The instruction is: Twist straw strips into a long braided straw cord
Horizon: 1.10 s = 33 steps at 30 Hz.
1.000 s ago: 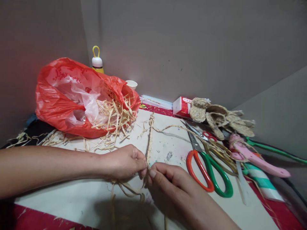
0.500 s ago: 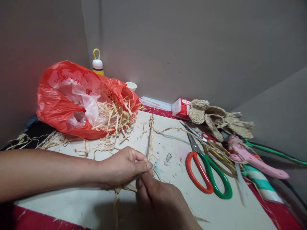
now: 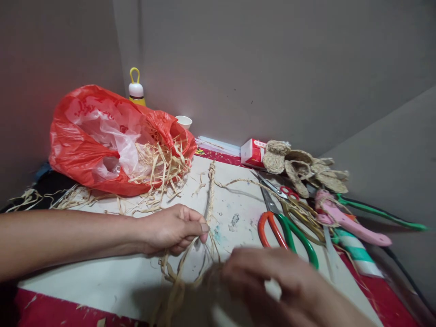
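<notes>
Seemingly plaiting, pinching strands (image 3: 179,278) at the braid (image 3: 210,200) with the left hand (image 3: 175,228); likely needing tension below that pinch; leaving grip untellable in the blurred right hand (image 3: 275,266).

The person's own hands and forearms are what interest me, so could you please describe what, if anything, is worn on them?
The left hand is bare, with no glove, ring or bracelet showing, and the left forearm shows no sleeve or watch. The right hand is ungloved too, but blurred, so small details cannot be made out.
</notes>
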Each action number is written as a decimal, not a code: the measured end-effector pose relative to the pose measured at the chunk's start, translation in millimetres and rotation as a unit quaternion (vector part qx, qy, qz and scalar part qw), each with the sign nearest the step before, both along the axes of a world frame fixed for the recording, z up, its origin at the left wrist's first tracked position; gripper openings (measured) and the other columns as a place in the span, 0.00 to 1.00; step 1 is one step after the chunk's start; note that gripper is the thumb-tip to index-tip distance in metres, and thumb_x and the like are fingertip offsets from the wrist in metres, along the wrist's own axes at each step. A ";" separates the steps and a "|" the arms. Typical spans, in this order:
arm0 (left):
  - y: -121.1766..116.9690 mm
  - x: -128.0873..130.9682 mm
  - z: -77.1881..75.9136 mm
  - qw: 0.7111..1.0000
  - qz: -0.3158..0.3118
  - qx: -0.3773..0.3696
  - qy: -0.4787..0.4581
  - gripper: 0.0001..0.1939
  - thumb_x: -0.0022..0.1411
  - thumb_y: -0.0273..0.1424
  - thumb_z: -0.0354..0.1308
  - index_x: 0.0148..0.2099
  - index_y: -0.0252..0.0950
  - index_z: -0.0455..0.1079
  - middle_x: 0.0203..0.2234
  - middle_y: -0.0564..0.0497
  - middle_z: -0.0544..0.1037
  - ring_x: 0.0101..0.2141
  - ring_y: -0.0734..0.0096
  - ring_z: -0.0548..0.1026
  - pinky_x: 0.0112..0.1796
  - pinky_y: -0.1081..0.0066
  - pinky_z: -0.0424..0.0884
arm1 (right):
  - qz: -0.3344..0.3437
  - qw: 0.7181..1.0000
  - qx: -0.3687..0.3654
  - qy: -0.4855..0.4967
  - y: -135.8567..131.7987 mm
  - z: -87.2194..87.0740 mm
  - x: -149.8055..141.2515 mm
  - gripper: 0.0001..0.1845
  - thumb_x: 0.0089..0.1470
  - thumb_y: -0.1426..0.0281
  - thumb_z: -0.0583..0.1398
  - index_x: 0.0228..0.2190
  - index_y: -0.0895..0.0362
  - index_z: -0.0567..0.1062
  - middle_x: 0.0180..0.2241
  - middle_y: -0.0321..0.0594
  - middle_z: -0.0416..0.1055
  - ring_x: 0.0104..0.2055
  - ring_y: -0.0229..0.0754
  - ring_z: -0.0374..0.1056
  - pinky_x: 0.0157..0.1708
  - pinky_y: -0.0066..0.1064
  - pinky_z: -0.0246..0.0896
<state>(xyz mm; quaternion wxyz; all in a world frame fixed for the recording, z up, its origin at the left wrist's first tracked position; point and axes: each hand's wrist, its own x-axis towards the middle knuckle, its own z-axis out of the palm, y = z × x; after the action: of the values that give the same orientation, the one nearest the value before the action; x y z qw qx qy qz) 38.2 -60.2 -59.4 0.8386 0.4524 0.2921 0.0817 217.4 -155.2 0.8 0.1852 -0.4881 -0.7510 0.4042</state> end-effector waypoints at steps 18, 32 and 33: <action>2.5 1.0 -3.2 1.000 -0.016 0.022 -0.012 0.14 0.58 0.41 0.55 0.30 0.34 0.63 0.12 0.61 0.59 0.13 0.84 0.48 0.16 0.77 0.43 | -0.072 0.947 -0.288 0.123 43.5 -22.8 31.9 0.20 0.54 0.54 0.57 0.23 0.59 0.66 0.17 0.28 0.56 0.18 0.29 0.46 0.18 0.24 0.39; 3.3 0.3 -1.0 1.000 -0.016 0.024 0.003 0.14 0.59 0.39 0.54 0.29 0.34 0.62 0.13 0.61 0.58 0.15 0.84 0.49 0.17 0.79 0.46 | -0.372 0.916 0.117 -0.094 -6.9 -31.8 69.2 0.13 0.53 0.59 0.58 0.37 0.54 0.71 0.29 0.41 0.70 0.28 0.42 0.66 0.27 0.31 0.60; 3.3 0.3 -1.5 1.000 -0.013 0.018 0.001 0.13 0.59 0.39 0.54 0.29 0.34 0.62 0.13 0.61 0.59 0.14 0.85 0.49 0.17 0.79 0.45 | -0.329 0.932 0.119 -0.094 -17.5 -30.3 58.8 0.11 0.53 0.61 0.59 0.37 0.52 0.72 0.31 0.42 0.72 0.30 0.43 0.68 0.30 0.32 0.62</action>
<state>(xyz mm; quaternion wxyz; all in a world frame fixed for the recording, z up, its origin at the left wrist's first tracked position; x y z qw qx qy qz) 38.5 -57.0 -60.9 0.8312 0.4712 0.2852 0.0755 276.2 -172.7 -29.4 0.2934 -0.7179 -0.6050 0.1804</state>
